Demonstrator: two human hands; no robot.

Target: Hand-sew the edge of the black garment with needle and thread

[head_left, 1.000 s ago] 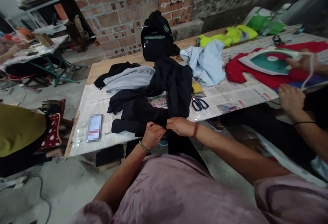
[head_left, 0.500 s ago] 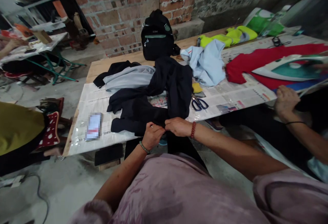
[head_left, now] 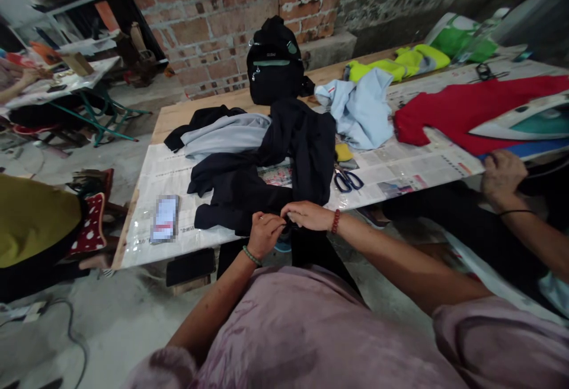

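Note:
A black garment [head_left: 249,193] lies bunched on the table, its near edge hanging over the front. My left hand [head_left: 265,233] is closed on that edge, fingers pinched on the cloth. Close against it, my right hand [head_left: 309,216] is also closed, thumb and fingertips together at the same spot. Whatever is between the right fingertips is too small to make out. Dark blue-handled scissors [head_left: 348,181] rest on the newspaper to the right of the cloth, beside a small yellow piece [head_left: 343,152].
A phone [head_left: 165,218] lies at the table's left. Behind are a grey cloth [head_left: 226,134], a black backpack [head_left: 274,66] and a light blue garment [head_left: 360,107]. At right, a co-worker's hand [head_left: 502,175] is near a red garment [head_left: 444,110] and an iron [head_left: 524,122].
My right hand's fingertips have shifted slightly up and left against my left hand. The iron has slid right across the red garment. The cloth on the table looks unchanged.

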